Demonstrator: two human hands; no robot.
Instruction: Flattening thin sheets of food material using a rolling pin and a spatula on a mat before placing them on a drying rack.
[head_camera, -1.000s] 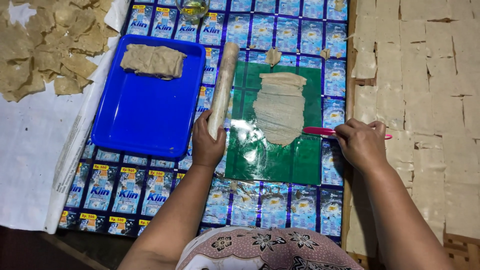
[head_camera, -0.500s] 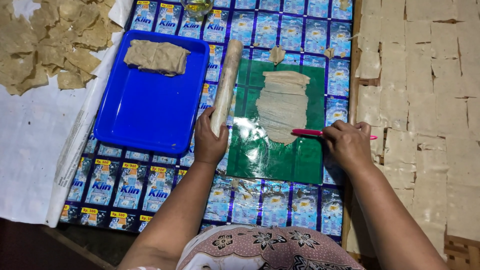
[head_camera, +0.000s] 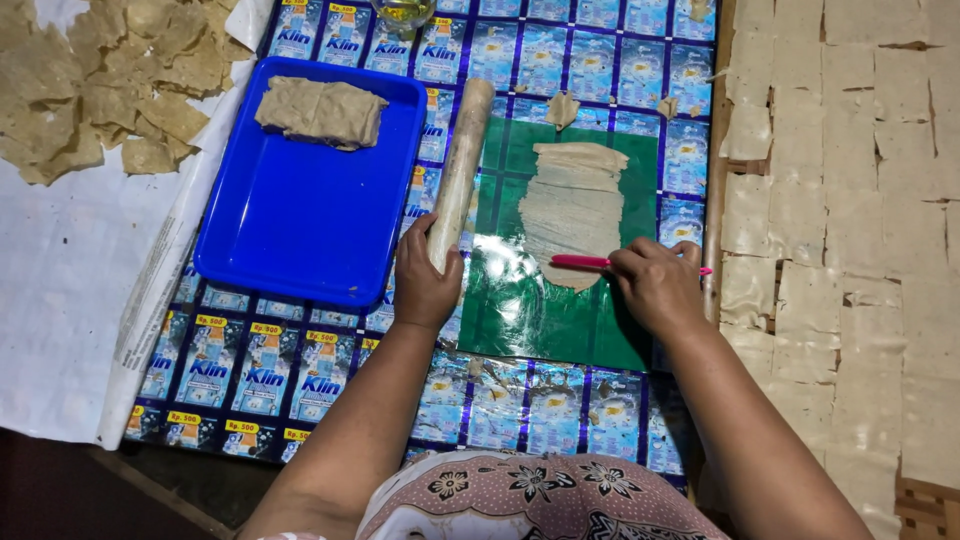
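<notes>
On the green sheet (head_camera: 540, 310) lies a flattened dough strip (head_camera: 575, 205), not yet cut. The right hand (head_camera: 655, 285) clamps a pink tool (head_camera: 580, 262) at its lower end; the left hand (head_camera: 420, 285) grips the rolling pin (head_camera: 460, 170) left of it. Many cut squares (head_camera: 850, 200) dry to the right.

The tray (head_camera: 300, 230) is bright blue; the mat (head_camera: 560, 320) under the pale beige dough sheet (head_camera: 575, 205) is shiny green; the thin tool (head_camera: 580, 262) is pink; the table cover (head_camera: 270, 375) shows repeated blue and white packets; the garment (head_camera: 540, 495) is pink with dark flowers.
</notes>
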